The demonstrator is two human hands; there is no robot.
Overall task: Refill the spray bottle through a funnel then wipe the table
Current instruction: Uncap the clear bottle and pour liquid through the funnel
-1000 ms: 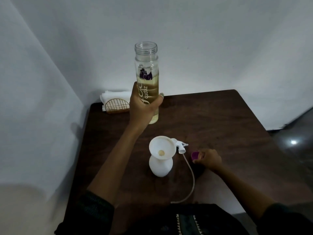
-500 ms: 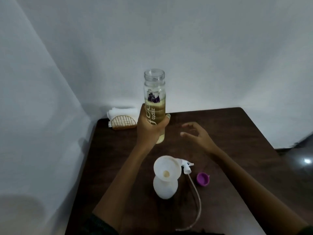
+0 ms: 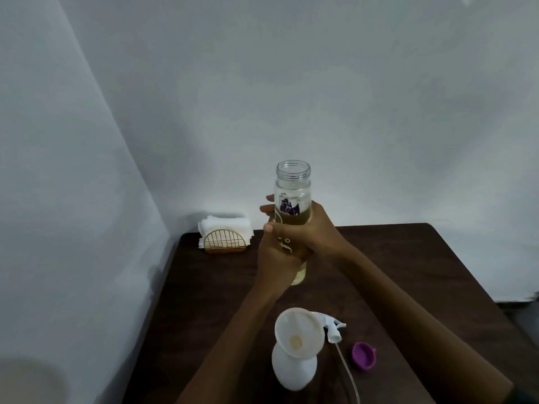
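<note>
Since half a second ago our right hand [image 3: 316, 233] has crossed over and closed round the clear refill bottle [image 3: 292, 205], joining our left hand [image 3: 277, 258], which grips it lower down. Both hands are now clamped on the bottle, held upright at mid-frame above the dark wooden table [image 3: 408, 272], its mouth uncapped and yellowish liquid filling it to about the label.

Below it, at lower centre, the white spray bottle [image 3: 293, 370] stands with the white funnel [image 3: 299, 332] seated in its neck. Its trigger sprayer head [image 3: 332, 326] lies just right of the funnel, its tube trailing toward the bottom edge, and the purple cap [image 3: 363, 355] rests further right.

To pour well, we judge we should bring the mouth low over the funnel's bowl, tilt slowly, and let the narrow spout drain so nothing overflows. Nothing steadies the spray bottle, so a bump could tip it.

At upper left of the table, white napkins [image 3: 224, 225] sit in a gold wire holder [image 3: 224, 243].
</note>
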